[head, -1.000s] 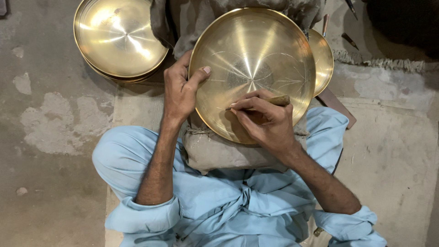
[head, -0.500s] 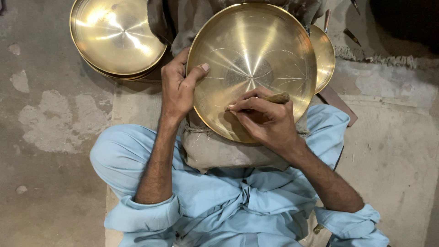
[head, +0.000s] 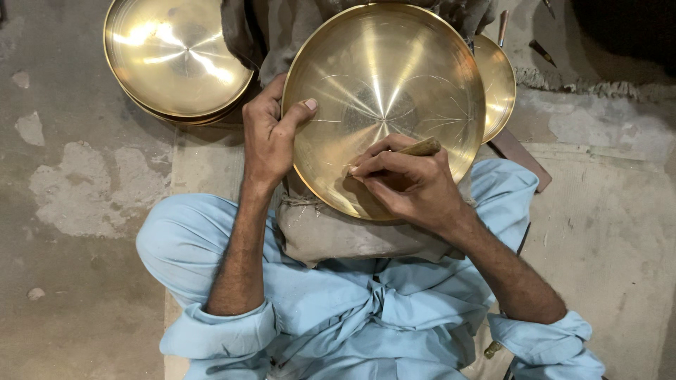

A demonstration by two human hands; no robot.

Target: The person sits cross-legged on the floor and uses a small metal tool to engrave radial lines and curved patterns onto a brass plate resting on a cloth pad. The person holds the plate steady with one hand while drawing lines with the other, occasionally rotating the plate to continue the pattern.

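- Person sits cross-legged on a concrete floor, in pale blue clothing, sleeves rolled to the forearm.
- Large brass plate leans tilted on a grey cloth pad in the lap, its inner face toward the person; fine scratched lines fan out from its centre.
- Left hand clamps the plate's left rim — thumb lies over the edge on the inner face, fingers go behind and are hidden.
- Right hand is closed around a wooden-handled tool, fingers bunched as on a pen; the hand rests on the lower part of the plate's face. The tool's tip is covered by the fingers, so contact with the metal cannot be told.
- Hands are apart, one at the rim, one on the lower face.
- Stack of brass plates lies on the floor at upper left, near the left hand but not touching it.
- Another brass plate shows partly behind the held plate's right edge.
- Dark crumpled cloth sits between the stack and the held plate.
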